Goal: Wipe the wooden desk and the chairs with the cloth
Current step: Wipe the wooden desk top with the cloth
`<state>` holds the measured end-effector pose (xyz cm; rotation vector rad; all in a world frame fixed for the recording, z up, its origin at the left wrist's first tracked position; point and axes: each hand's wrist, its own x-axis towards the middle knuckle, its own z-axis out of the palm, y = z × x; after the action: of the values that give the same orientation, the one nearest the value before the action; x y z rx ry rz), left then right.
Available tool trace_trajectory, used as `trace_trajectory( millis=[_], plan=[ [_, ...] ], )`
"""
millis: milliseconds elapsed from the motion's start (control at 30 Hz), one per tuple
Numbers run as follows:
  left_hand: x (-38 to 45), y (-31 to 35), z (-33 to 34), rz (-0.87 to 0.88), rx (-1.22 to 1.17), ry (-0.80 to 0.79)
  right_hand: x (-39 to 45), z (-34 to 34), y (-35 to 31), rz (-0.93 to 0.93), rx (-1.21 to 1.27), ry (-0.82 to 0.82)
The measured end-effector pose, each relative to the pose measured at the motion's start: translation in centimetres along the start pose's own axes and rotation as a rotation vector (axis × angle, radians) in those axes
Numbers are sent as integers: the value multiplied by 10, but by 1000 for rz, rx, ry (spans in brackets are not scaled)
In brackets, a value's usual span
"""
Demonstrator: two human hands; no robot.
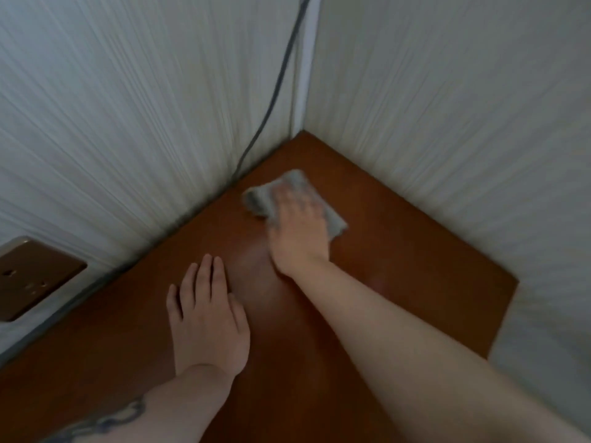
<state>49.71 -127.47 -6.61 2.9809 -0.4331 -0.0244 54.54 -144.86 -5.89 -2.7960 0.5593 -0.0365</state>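
- Nearest, the left hand (pixel 208 318) lies flat on the wooden desk (pixel 399 251), fingers straight and close together, holding nothing; it seems to serve as a brace.
- Just beyond it and to the right, the right hand (pixel 299 231) presses down on the cloth (pixel 262 195) with fingers spread over the top, not curled round it. The hand is blurred, so whether the thumb tucks under an edge cannot be told.
- The cloth is grey, crumpled and lying on the desk near the far corner, its folds poking out on both sides of the hand.
- It looks soft, light and limp, so it should bunch and slide easily on the smooth, glossy wood. A flat palm over its middle suits wiping; for tight edges, gathering it under the fingertips would probably give more control.
- Farther back, a dark cable (pixel 275 91) runs down the wall (pixel 128 107) and disappears behind the desk's rear edge; the cloth could snag it.
- On the left wall sits a bronze-coloured socket plate (pixel 28 279).
- No chairs are in view.
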Motion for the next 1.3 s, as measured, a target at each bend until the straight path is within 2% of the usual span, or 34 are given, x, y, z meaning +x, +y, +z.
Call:
trace_trajectory(
  millis=[33, 67, 100, 200, 267, 333, 367, 467, 500, 533, 567, 633, 700, 733, 800, 867, 967, 1033, 1133, 1300],
  plan=[
    [0, 0, 0, -2, -5, -3, -2, -3, 1, -164, 23, -76],
    [1, -1, -2, -9, -10, -4, 1, -9, 11, -241, 31, -108],
    [0, 0, -2, -9, -13, -6, 2, -14, 30, -203, 25, -84],
    [-2, 3, -4, -12, -43, -6, -34, -27, 102, 272, -57, 140],
    [-2, 4, -5, -10, -60, 2, -83, -33, 128, 538, -45, 217],
    [-3, 4, -5, -11, -55, 5, -123, -31, 118, 609, -45, 238],
    [-3, 4, -4, -10, -53, 11, -133, -30, 107, 529, -53, 211],
    [-4, 3, -5, 42, -67, 23, -137, -33, 100, 56, -13, 19],
    [-6, 4, -5, 79, -61, 25, -132, -40, 114, -43, -4, -28],
    [-8, 3, -5, 130, -44, 34, -129, -46, 134, -62, -18, -44],
    [-9, 1, -6, 188, -30, 43, -128, -51, 154, 7, -45, -25],
    [-12, 8, -15, 271, -56, 57, -145, -57, 194, 327, -41, 112],
    [-20, 28, -23, 287, -130, 63, -176, -56, 200, 633, 97, 249],
    [-28, 43, -27, 300, -173, 62, -190, -50, 190, 708, 219, 307],
    [-54, 83, -27, 416, -230, 18, -207, -43, 169, 750, 409, 369],
    [-88, 121, -18, 573, -210, -57, -202, -46, 169, 747, 426, 363],
    [-117, 153, 0, 691, -143, -109, -169, -63, 198, 783, 419, 273],
    [-121, 158, 9, 706, -80, -140, -153, -70, 205, 847, 471, 252],
    [-120, 160, 14, 703, -33, -161, -159, -65, 181, 945, 544, 290],
    [-121, 162, 10, 684, -17, -190, -166, -61, 185, 945, 634, 414]
  ],
)
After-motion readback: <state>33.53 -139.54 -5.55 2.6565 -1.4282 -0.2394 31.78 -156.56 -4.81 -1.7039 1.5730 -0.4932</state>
